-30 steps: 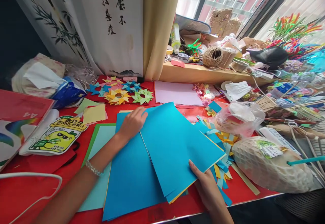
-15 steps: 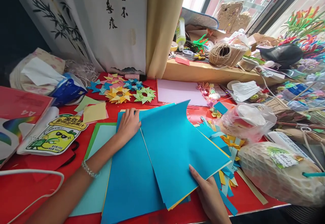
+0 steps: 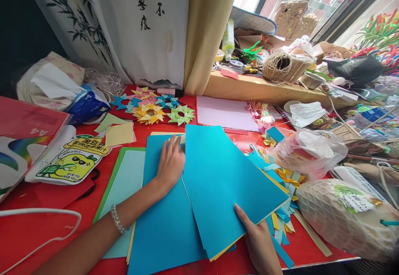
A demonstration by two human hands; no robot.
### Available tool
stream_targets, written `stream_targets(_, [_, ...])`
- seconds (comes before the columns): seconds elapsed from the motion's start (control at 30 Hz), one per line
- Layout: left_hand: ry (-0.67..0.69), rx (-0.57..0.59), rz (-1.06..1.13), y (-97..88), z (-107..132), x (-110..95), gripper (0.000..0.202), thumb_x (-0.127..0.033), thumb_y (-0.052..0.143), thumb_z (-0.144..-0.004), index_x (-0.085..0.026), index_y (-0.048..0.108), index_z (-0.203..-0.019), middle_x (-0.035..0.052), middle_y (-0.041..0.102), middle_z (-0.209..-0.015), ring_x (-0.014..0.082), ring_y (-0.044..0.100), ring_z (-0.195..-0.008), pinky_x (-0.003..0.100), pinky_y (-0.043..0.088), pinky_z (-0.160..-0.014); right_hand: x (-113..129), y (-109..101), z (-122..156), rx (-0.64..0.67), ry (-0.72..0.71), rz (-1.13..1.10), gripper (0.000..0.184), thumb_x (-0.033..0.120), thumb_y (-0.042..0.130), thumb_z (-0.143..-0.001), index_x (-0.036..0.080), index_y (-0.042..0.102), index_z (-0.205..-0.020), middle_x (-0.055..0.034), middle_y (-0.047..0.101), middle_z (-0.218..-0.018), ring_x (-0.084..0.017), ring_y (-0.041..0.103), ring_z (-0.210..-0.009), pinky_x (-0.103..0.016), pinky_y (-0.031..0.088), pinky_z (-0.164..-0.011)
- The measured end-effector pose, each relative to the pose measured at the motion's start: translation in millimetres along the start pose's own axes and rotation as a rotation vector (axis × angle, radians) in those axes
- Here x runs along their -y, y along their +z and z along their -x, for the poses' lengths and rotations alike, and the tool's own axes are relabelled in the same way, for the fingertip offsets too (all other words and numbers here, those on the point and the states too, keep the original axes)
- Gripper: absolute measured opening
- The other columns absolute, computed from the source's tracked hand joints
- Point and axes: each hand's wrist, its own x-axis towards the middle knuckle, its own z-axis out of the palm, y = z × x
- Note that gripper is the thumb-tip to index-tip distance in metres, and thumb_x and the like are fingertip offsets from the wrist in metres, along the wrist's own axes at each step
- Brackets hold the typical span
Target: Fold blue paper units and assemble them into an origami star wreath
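My right hand [image 3: 262, 241] grips the lower right edge of a top blue paper sheet [image 3: 230, 183], thumb on its face and the other fingers hidden beneath. Yellow paper shows under that sheet along its edges. Another blue sheet [image 3: 162, 233] lies flat below, partly covered and turned at an angle to it. My left hand [image 3: 171, 164] lies on this lower sheet near its top edge, fingers stretched forward, beside the upper sheet's left edge. Its thumb is hidden. Pale yellow paper shows near its fingertips. A beaded bracelet [image 3: 119, 220] circles the left wrist.
Light blue and green sheets [image 3: 124, 187] lie at left, near a yellow-printed pouch [image 3: 68, 162]. Folded paper rings [image 3: 149, 113] and a lilac sheet [image 3: 226, 110] lie behind. Paper strips [image 3: 282, 221] and a net-wrapped item [image 3: 343, 214] are at right. Twine [image 3: 277, 66] sits on the sill.
My left hand has slid a little right toward the upper sheet's edge. The upper sheet's raised top corner has come down flatter. My right hand keeps its grip. The view has shifted slightly.
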Motion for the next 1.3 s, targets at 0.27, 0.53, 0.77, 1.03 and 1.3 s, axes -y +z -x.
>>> stream_targets(0.27, [0.056,0.183,0.613,-30.9,25,-51,0.073,-0.051,0.039,-0.094,-0.024,0.002,-0.151,0.0089,0.057,-0.134,0.02,0.06,-0.115,0.028,0.054,-0.086,2,5,4,0.027,-0.009,-0.044,0.106,0.037,0.082,-0.057,0.023,0.028,-0.148,-0.0078,0.051,-0.14,-0.034,0.055,-0.119,-0.042,0.055,-0.09])
stream_targets(0.53, [-0.125,0.08,0.594,-62.8,1,-29,0.038,-0.024,0.05,-0.088,-0.02,0.06,-0.124,0.0065,0.072,-0.098,0.0202,0.066,-0.067,0.034,0.053,-0.07,1,1,0,0.084,0.022,-0.128,0.087,0.055,0.072,-0.066,0.018,0.042,-0.139,-0.0092,0.062,-0.127,-0.034,0.058,-0.115,-0.045,0.052,-0.093])
stream_targets(0.77, [-0.407,-0.213,0.998,-140.1,-13,16,0.039,-0.033,0.069,-0.076,-0.02,0.064,-0.112,0.0072,0.068,-0.112,0.0287,0.065,-0.099,0.039,0.058,-0.074,-1,3,9,0.114,-0.127,-0.241,0.079,0.039,0.073,-0.072,0.018,0.039,-0.141,-0.0047,0.052,-0.139,-0.026,0.044,-0.132,-0.037,0.04,-0.109])
stream_targets(1.03, [-0.699,0.298,1.199,-98.6,26,35,0.045,-0.038,0.08,-0.062,-0.016,0.064,-0.098,0.0114,0.072,-0.1,0.0279,0.068,-0.092,0.038,0.058,-0.073,4,-16,43,-0.417,-0.489,-0.458,0.084,0.033,0.074,-0.073,0.026,0.033,-0.146,0.0047,0.029,-0.153,-0.027,0.025,-0.142,-0.036,0.031,-0.116])
stream_targets(1.3, [-0.736,0.396,0.993,-69.9,37,47,0.047,-0.042,0.081,-0.056,-0.015,0.066,-0.092,0.0095,0.073,-0.095,0.0289,0.069,-0.085,0.036,0.055,-0.068,-1,-24,47,-0.658,-0.749,-0.313,0.071,0.031,0.071,-0.076,0.022,0.042,-0.14,0.0053,0.037,-0.149,-0.026,0.03,-0.14,-0.033,0.026,-0.119])
